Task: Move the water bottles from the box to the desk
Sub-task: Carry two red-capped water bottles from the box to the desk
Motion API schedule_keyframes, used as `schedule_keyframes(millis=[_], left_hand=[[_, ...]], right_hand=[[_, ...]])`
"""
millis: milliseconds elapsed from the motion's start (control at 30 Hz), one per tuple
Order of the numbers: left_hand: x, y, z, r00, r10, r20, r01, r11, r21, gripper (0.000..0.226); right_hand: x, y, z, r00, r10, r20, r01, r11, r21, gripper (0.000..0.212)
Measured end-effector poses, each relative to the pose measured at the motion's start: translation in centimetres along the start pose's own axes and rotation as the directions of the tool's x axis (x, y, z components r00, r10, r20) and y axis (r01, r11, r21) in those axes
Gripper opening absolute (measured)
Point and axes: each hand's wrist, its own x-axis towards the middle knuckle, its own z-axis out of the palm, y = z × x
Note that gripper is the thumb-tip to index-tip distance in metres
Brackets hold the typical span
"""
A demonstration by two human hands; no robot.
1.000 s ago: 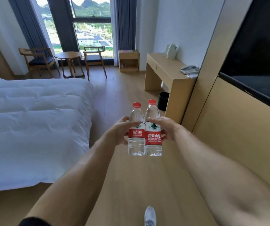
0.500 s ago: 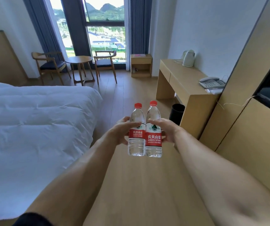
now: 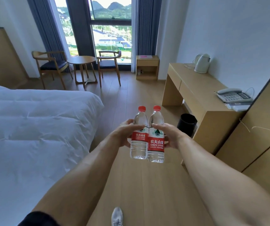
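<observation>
**Two bottles in our hands, short of the bench**

The bed lies well left of the bench. We stand between them, nearer the bench's front end. Our left hand grips the left bottle; our right hand grips the right bottle, the two upright, touching.

Head view, forward-down, near outstretched arms.

Right bottle red label: "农夫山泉", "NONGFU SPRING". Left bottle label: same, partly hidden.
</observation>
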Motion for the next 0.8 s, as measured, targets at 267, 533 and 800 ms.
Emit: schedule_keyframes(millis=[267, 533, 800], left_hand=[[15.6, 6.2, -4.3, 0.997, -0.027, 0.071, 0.026, 0.999, 0.021, 0.059], [28.2, 11.8, -6.8, 0.989, -0.033, 0.143, 0.030, 0.999, 0.017, 0.058], [39.3, 15.3, -9.3, 0.991, -0.050, 0.123, 0.050, 0.999, -0.001, 0.059]], right_hand=[[13.7, -6.5, -2.0, 0.991, 0.012, -0.136, -0.012, 1.000, 0.003, 0.052], [24.7, -12.9, -4.7, 0.975, 0.015, -0.220, -0.009, 1.000, 0.028, 0.053], [36.2, -17.3, -6.8, 0.981, 0.032, -0.190, -0.028, 0.999, 0.027, 0.052]])
